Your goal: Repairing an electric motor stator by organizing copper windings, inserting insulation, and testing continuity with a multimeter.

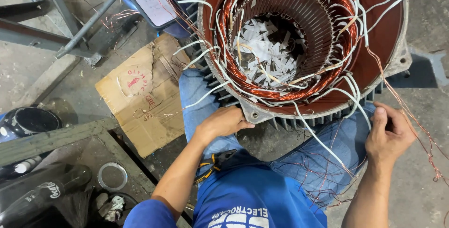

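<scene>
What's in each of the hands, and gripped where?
Left hand grips the motor stator housing at its lower rim lug. Right hand pinches thin copper wire strands beside the housing's lower right edge.

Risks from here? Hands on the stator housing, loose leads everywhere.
1. The right hand grips thin copper wires trailing off the winding; a tug may nick the enamel or snap a strand.
2. The left hand braces the motor housing at its rim by the cooling fins; if the housing shifts, fingers could get pinched.
3. White sleeved leads hang across the lap and could snag the pliers lying there.
</scene>
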